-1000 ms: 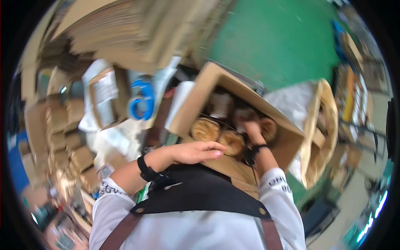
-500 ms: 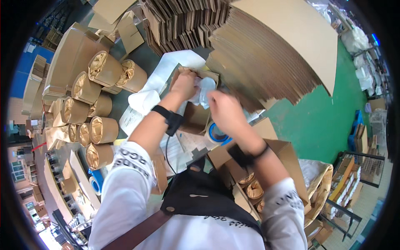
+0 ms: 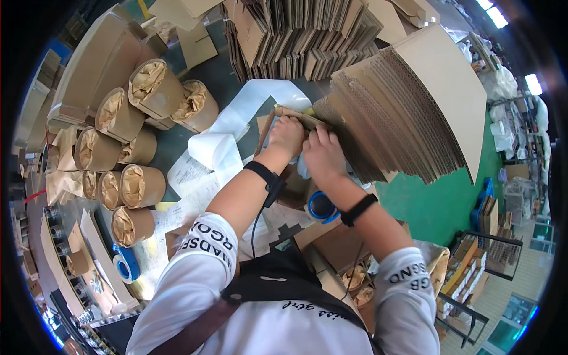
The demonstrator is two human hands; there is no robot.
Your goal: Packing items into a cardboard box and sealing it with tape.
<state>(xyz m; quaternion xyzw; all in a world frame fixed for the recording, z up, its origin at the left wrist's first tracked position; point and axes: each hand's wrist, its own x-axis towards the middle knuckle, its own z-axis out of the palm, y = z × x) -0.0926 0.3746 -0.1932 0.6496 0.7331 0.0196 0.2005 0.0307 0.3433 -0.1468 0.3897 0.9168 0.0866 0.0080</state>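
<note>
An upright cardboard box (image 3: 291, 188) stands open on the table in front of me, with a thin, pale plastic bag (image 3: 304, 168) inside it. At the far rim, beside a raised cardboard flap (image 3: 303, 118), my left hand (image 3: 286, 137) is closed with its fingers bent over the bag's film. Close to its right, my right hand (image 3: 323, 156) is also closed, its fingers curled at the same rim with film showing under the palm. Most of the bag is hidden behind my hands. A blue-rimmed roll of tape (image 3: 322, 207) lies against the box's near right side.
White film (image 3: 216, 154) and printed papers (image 3: 192, 177) lie left of the box. Paper-stuffed cardboard tubes (image 3: 142, 186) crowd the left. Stacked flat cartons (image 3: 402, 112) rise at the far right. A second open box (image 3: 334, 245) with paper-wrapped contents sits near my right forearm.
Both hands have moved to the box's far rim and close together; the right came in from the right. The plastic bag, bunched up between them before, now sits lower and mostly hidden. The view has shifted.
</note>
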